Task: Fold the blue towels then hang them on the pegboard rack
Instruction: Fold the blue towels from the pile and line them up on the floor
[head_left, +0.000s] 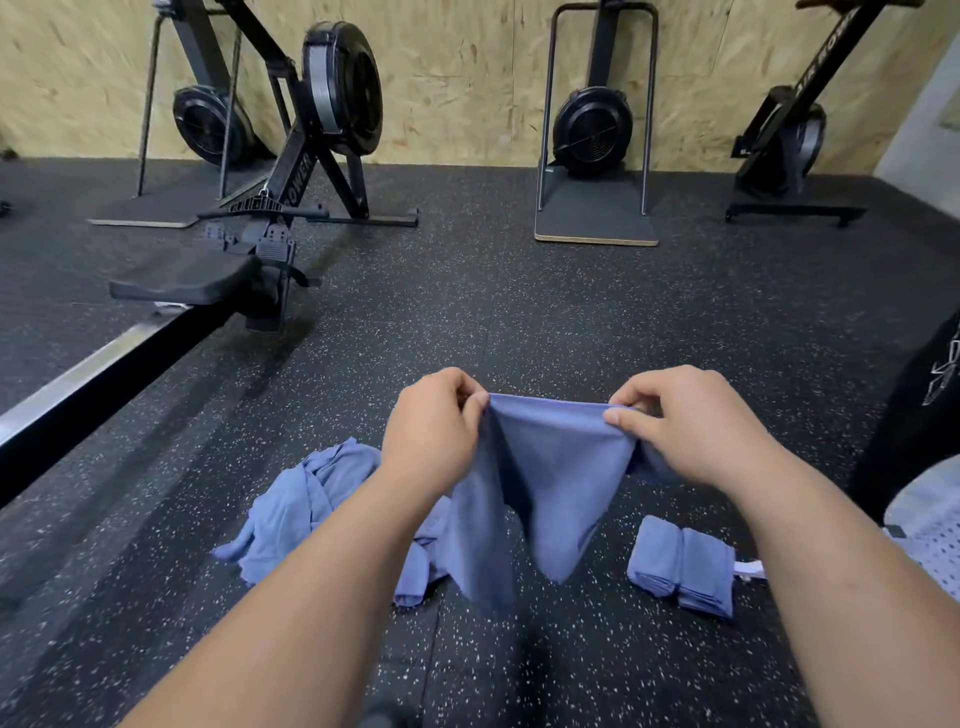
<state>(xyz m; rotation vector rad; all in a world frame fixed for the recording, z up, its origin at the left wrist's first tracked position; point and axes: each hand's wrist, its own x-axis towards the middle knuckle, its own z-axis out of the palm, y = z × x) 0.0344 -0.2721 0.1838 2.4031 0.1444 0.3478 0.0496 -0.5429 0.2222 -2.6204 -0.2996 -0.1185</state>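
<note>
A blue towel (550, 483) hangs in the air in front of me, its top edge stretched between both hands. My left hand (434, 428) pinches the left corner and my right hand (680, 423) pinches the right corner. The towel's lower tip points down toward the floor. A loose heap of blue towels (306, 499) lies crumpled on the floor to the lower left, partly hidden by my left forearm. Two folded blue towels (683, 569) lie side by side on the floor at the right. No pegboard rack is in view.
Black speckled rubber floor (519, 301) spreads ahead. A rowing machine (249, 260) stands at the left with its rail running toward me. More black fan machines (592, 130) line the wooden wall. A dark bag (919, 415) sits at the right edge.
</note>
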